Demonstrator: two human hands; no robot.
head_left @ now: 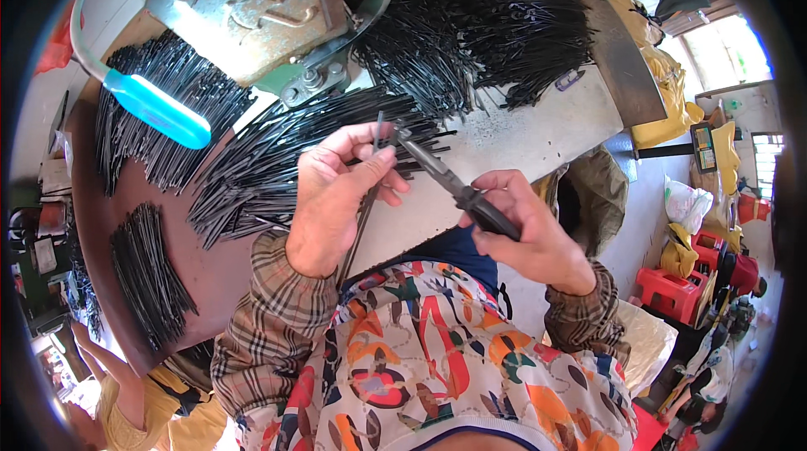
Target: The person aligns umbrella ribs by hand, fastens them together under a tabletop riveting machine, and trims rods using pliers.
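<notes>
My left hand (324,199) is closed, pinching a thin dark rod (361,237) between thumb and fingertips. The rod stands nearly upright in the picture, its lower end passing beside my wrist. In my right hand (534,228) is a pair of pliers (441,174) with black handles. Their metal jaws point up and left, close to the rod's top end; whether they grip anything there I cannot tell. Just beyond my left hand lies a loose spread of similar black rods (277,152) on the table.
A worn metal machine (244,22) stands at the far left, with a blue lamp (160,110) beside it. More black rods (513,14) are heaped far right, and a smaller bundle (151,274) lies left. Red stools (672,291) stand right; another person (118,400) is lower left.
</notes>
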